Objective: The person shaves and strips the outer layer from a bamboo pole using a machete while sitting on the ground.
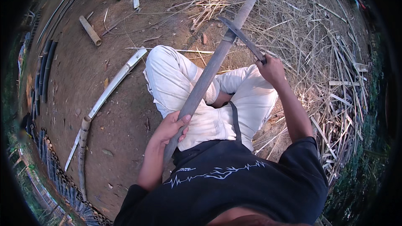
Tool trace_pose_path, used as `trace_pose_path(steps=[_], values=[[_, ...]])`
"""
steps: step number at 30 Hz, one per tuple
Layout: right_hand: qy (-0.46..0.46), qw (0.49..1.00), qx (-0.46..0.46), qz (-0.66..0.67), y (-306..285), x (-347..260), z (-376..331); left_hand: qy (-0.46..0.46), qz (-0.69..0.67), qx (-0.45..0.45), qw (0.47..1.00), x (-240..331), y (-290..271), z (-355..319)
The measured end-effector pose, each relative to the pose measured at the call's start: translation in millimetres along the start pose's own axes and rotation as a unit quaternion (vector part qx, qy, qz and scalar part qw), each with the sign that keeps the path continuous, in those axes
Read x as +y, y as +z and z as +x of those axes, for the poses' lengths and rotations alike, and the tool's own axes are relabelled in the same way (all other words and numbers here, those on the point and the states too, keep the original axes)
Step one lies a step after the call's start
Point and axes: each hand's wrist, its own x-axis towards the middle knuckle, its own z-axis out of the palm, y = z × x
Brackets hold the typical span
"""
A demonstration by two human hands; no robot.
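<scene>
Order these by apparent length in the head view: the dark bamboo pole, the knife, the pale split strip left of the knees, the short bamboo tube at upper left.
Largest to smallest:
Dark bamboo pole
Pale split strip
Knife, handle partly covered
Short bamboo tube

- Diffuse daylight is brightening the creased white cloth trousers (209, 121);
- the dark green leafy foliage (374, 113) along the right rim is sinking into dim shadow;
- black vignetting is ringing the view; straight lines are bending and detail is blurring outward.
</scene>
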Motion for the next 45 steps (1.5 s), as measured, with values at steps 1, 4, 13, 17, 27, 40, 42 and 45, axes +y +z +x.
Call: trace_pose_path(steps=[1,4,13,17,27,40,42,45], values=[[-0.086,0.995,-0.024,-0.048,-2,3,-15,-0.002,-0.006,-0.01,1.0,2,1,-1],[-0.245,0.964,-0.007,-0.105,0,1,-34,-0.02,-0.015,-0.014,1.0,-7,0,-2],[-0.173,0.982,-0.027,-0.064,-7,-1,-27,-0.015,-0.07,-0.057,0.996,-3,2,-8],[0.041,0.999,-0.001,-0.009,-6,15,8,-0.025,-0.057,-0.055,0.997,-9,2,-7],[-0.024,0.994,-0.047,-0.094,-19,31,19,-0.005,0.006,-0.009,1.0,-9,11,-6],[-0.192,0.969,-0.103,-0.113,-36,-25,-15,0.021,0.162,0.123,0.979,-20,30,-19],[-0.093,0.985,-0.086,-0.113,-33,-11,7,0.027,0.166,0.126,0.978,-23,29,-21],[-0.048,0.991,-0.06,-0.114,-35,9,28,0.029,0.177,0.13,0.975,-21,28,-22]])
